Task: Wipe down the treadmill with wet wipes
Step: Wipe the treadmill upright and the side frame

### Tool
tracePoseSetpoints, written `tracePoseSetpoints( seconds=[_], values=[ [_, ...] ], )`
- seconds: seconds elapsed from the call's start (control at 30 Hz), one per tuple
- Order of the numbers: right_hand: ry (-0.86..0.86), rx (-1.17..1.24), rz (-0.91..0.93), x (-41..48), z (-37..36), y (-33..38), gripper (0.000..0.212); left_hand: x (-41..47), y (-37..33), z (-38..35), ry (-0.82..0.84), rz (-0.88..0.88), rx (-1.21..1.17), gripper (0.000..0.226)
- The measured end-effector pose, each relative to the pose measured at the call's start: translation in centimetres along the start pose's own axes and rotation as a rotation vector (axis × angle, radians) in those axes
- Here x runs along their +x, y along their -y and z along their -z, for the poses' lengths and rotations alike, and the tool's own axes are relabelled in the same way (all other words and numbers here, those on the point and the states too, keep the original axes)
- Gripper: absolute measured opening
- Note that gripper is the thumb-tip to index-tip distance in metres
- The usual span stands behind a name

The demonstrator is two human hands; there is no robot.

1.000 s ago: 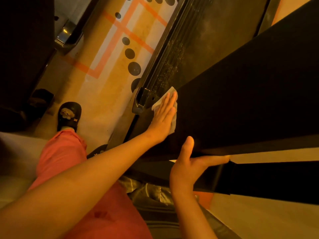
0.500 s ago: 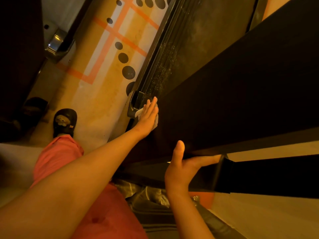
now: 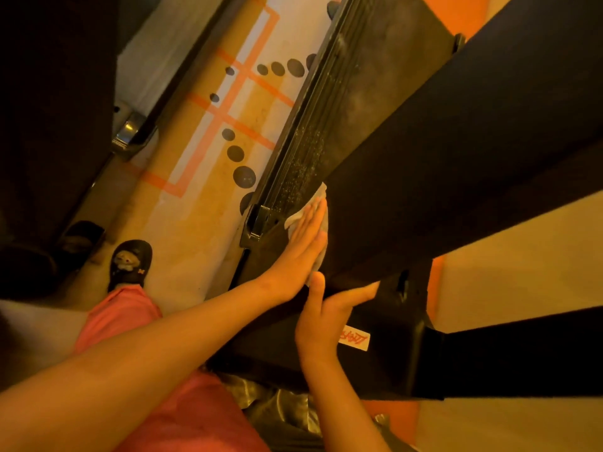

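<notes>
Against the treadmill's (image 3: 456,158) dark sloping panel, near its lower edge, the left hand (image 3: 301,249) lies flat, straight fingers pressing a pale wet wipe (image 3: 319,195) to the surface in mid-wipe. The right hand (image 3: 323,318), just below, braces that edge with thumb raised and fingers stretched along it, holding nothing. The next move probably calls for sliding the wipe up the panel or onto the speckled side rail (image 3: 293,164) under even pressure; the palm hides most of the wipe, and the right fingertips possibly tuck behind the edge.

left hand (image 3: 301,244) flat, right hand (image 3: 324,319) bracing
</notes>
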State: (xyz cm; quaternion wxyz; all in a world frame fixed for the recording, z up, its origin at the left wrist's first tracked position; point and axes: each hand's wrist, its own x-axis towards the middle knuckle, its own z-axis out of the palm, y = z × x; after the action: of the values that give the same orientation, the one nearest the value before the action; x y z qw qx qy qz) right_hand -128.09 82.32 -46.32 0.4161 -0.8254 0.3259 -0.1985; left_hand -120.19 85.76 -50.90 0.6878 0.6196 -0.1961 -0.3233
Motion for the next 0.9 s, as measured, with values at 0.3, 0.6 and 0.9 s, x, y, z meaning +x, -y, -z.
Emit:
tracePoseSetpoints(
  seconds=[0.3, 0.6, 0.9],
  values=[
    [0.139, 0.170, -0.156, -0.2, 2.7, 1.3, 0.093, -3.4, -2.5, -1.7, -0.045, -0.013, 0.022, 0.052],
    [-0.060, 0.173, 0.115, 3.6, 3.9, 6.3, 0.093, -3.8, -5.8, -3.1, -0.118, -0.007, -0.161, 0.057],
    [-0.213, 0.127, 0.203, 5.7, 2.9, 7.4, 0.081, -0.4, -7.3, -2.7, -0.150, -0.067, -0.091, 0.050]
  ],
)
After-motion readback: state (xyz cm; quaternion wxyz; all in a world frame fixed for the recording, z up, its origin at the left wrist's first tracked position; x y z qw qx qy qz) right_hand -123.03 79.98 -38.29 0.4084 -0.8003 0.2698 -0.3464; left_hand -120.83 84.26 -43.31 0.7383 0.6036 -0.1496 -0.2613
